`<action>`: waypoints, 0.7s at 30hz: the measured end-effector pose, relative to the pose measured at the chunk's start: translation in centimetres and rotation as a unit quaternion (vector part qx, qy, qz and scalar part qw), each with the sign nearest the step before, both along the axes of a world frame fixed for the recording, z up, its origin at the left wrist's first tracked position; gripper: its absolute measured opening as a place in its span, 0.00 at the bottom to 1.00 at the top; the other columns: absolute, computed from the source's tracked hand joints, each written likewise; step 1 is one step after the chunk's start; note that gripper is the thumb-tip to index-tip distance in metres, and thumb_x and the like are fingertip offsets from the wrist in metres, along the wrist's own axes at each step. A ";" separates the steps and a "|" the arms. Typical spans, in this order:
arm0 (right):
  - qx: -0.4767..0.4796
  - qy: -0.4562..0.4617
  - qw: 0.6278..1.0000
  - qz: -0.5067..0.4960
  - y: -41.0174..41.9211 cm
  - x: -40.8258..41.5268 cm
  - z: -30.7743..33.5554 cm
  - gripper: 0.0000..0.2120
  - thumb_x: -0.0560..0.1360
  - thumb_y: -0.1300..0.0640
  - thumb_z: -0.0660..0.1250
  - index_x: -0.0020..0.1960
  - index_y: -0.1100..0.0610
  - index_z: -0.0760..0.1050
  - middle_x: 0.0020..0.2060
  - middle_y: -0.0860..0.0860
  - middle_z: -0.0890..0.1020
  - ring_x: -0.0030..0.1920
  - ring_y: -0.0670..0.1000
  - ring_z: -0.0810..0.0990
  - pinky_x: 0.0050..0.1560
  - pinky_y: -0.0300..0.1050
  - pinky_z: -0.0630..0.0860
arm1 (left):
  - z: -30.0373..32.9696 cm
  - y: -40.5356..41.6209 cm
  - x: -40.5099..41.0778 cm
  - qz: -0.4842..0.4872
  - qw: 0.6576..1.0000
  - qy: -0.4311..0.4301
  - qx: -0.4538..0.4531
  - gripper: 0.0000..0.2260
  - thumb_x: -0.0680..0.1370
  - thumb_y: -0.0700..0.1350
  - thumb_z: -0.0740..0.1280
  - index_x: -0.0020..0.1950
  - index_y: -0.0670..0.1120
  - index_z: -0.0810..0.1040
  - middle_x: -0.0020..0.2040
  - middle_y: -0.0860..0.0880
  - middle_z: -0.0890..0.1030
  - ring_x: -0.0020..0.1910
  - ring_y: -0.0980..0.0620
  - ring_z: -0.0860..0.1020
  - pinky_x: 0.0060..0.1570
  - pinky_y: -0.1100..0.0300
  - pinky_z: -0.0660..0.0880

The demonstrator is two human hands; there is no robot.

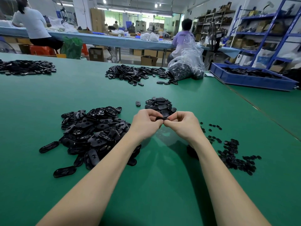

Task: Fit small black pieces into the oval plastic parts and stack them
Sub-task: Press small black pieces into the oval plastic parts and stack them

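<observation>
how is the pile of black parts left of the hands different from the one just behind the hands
The left pile is larger and sprawls loosely, with strays at its edges; the pile behind the hands is small and compact. In the left pile many ovals show open, hollow sides with slots; those in the rear pile mostly show smooth, closed faces. Both hold black oval plastic parts and lie on the green table.

I see a green bench (pixel 48 98) carrying several black heaps. Taking the small stacked pile of oval parts (pixel 160 105) as landmark: a big loose heap of ovals (pixel 96 134) lies nearer and left of it, scattered small black pieces (pixel 234 155) nearer and right, another heap (pixel 138 75) and a clear bag (pixel 187 66) beyond it, a blue tray (pixel 250 79) far right.
</observation>
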State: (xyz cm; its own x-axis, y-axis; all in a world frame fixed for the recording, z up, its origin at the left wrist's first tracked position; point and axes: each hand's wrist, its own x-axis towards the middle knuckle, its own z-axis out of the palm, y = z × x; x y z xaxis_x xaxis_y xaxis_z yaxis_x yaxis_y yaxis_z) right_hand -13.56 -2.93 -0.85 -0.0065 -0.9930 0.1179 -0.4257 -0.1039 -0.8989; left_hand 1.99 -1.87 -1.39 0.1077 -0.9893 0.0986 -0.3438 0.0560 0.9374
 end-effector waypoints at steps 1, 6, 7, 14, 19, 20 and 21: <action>-0.002 -0.006 1.000 0.000 0.0 0.0 0.0 0.08 0.69 0.57 0.78 0.36 0.53 0.79 0.24 0.41 0.77 0.26 0.41 0.71 0.30 0.30 0.68 | 0.0 -0.1 0.0 -0.004 1.000 -0.001 -0.010 0.08 0.74 0.40 0.73 0.42 0.54 0.81 0.40 0.49 0.86 0.43 0.50 0.84 0.52 0.57 0.81; 0.052 -0.088 0.995 0.015 0.3 -1.0 0.2 0.04 0.72 0.58 0.77 0.44 0.52 0.83 0.28 0.43 0.76 0.24 0.40 0.68 0.26 0.30 0.64 | 0.0 0.0 0.8 -0.054 0.993 -0.068 -0.083 0.08 0.74 0.39 0.73 0.49 0.51 0.81 0.42 0.53 0.85 0.38 0.60 0.82 0.42 0.74 0.74; 0.061 -0.083 0.995 0.014 0.3 -1.2 0.3 0.04 0.72 0.57 0.77 0.46 0.52 0.83 0.30 0.46 0.76 0.24 0.42 0.68 0.25 0.31 0.63 | -0.1 0.0 0.9 -0.059 0.988 -0.108 -0.089 0.08 0.74 0.40 0.73 0.49 0.51 0.81 0.42 0.54 0.85 0.38 0.61 0.81 0.41 0.77 0.72; 0.066 0.005 0.998 0.011 -0.3 -1.8 -0.2 0.04 0.73 0.53 0.74 0.47 0.51 0.83 0.42 0.51 0.88 0.29 0.44 0.74 0.40 0.38 0.74 | -1.1 -1.3 1.3 0.004 0.964 -0.248 -0.094 0.09 0.70 0.52 0.76 0.46 0.60 0.79 0.43 0.62 0.80 0.39 0.60 0.79 0.44 0.60 0.76; 0.066 0.009 0.998 0.019 -0.7 -2.1 -0.7 0.03 0.73 0.53 0.73 0.46 0.50 0.84 0.39 0.46 0.88 0.29 0.42 0.76 0.45 0.42 0.76 | -0.1 -5.3 0.2 0.072 0.969 -0.223 -0.082 0.08 0.72 0.49 0.75 0.48 0.58 0.79 0.41 0.61 0.79 0.43 0.57 0.79 0.43 0.62 0.73; 0.066 0.009 0.998 0.022 -0.7 -2.1 -0.7 0.03 0.73 0.53 0.73 0.46 0.50 0.84 0.39 0.46 0.88 0.29 0.42 0.76 0.44 0.41 0.76 | 0.3 -6.3 0.0 0.080 0.968 -0.223 -0.078 0.07 0.73 0.48 0.74 0.47 0.56 0.79 0.42 0.59 0.80 0.45 0.55 0.79 0.44 0.61 0.74; 0.068 0.010 0.997 0.026 -0.8 -2.2 -0.7 0.03 0.73 0.52 0.73 0.46 0.50 0.84 0.39 0.46 0.88 0.30 0.43 0.77 0.44 0.41 0.76 | 0.8 -7.2 -0.2 0.089 0.967 -0.229 -0.072 0.06 0.73 0.47 0.73 0.47 0.55 0.79 0.43 0.58 0.81 0.47 0.53 0.80 0.45 0.60 0.73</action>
State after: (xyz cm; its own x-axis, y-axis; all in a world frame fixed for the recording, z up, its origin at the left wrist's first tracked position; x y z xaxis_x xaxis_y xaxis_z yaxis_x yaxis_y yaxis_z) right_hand -15.72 -3.71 -1.57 0.0465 -0.9988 -0.0179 -0.4408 -0.0045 -0.8976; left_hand 1.83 -9.07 -0.63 0.1872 -0.9317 0.3113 -0.7367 0.0765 0.6719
